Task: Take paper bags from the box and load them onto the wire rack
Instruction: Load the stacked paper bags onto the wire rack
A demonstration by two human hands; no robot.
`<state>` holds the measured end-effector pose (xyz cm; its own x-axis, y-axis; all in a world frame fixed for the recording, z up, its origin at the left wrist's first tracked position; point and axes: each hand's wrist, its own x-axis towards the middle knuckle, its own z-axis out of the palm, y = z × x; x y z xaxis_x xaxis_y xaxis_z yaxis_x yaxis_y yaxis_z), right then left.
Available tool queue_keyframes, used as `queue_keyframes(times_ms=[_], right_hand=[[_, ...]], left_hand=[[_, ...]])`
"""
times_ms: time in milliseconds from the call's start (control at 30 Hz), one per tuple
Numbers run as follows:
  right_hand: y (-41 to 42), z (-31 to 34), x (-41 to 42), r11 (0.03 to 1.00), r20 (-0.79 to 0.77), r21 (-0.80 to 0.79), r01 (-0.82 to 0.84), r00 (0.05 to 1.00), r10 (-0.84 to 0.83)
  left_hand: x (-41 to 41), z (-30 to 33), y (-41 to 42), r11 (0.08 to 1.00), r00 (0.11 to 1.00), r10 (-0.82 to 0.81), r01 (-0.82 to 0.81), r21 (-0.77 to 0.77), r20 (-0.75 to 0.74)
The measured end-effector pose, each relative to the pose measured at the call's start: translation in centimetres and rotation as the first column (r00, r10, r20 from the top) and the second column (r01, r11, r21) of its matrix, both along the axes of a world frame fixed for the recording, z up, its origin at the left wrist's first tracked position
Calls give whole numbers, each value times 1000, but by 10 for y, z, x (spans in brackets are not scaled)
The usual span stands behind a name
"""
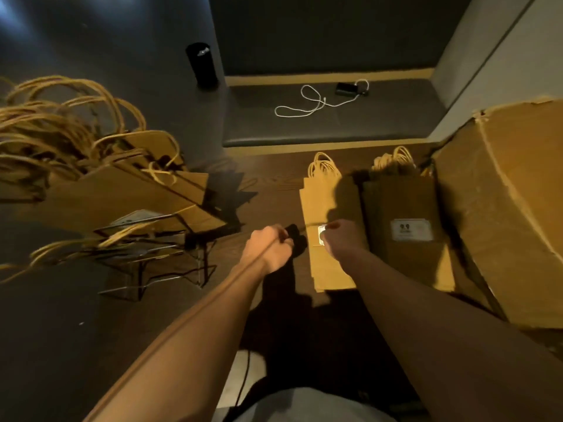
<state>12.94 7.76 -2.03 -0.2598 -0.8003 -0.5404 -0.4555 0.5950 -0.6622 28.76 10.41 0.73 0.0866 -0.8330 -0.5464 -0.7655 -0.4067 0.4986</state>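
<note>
left hand [269,246] curled, seems to pinch a thin band, unclear | right hand [341,239] fingers curled on label of flat paper bag bundle [329,214] on floor | second bundle [405,220] beside it | box [502,202] right | wire rack [152,257] left, bags loaded

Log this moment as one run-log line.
left hand: pinching tie | right hand: on left bag bundle | second bundle: floor, beside box | wire rack: partly loaded
</note>
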Motion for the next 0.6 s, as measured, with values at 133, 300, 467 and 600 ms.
queue_keyframes(times_ms=[133, 300, 467, 600], right_hand=[[-14, -5, -42, 999, -95, 35, -1, 995, 4], [-34, -16, -62, 995, -92, 89, 46, 995, -38], [-49, -21, -67, 987, -89, 155, 48, 995, -35], [-58, -28, -65, 983, -68, 176, 60, 996, -49]], left_hand=[[-29, -16, -21, 997, 995, 56, -52, 48, -80], [-53, -31, -41, 992, 989, 92, -81, 98, -117], [-71, -40, -56, 971, 972, 191, -167, 170, -135], [-78, -52, -66, 933, 930, 318, -273, 233, -183]])
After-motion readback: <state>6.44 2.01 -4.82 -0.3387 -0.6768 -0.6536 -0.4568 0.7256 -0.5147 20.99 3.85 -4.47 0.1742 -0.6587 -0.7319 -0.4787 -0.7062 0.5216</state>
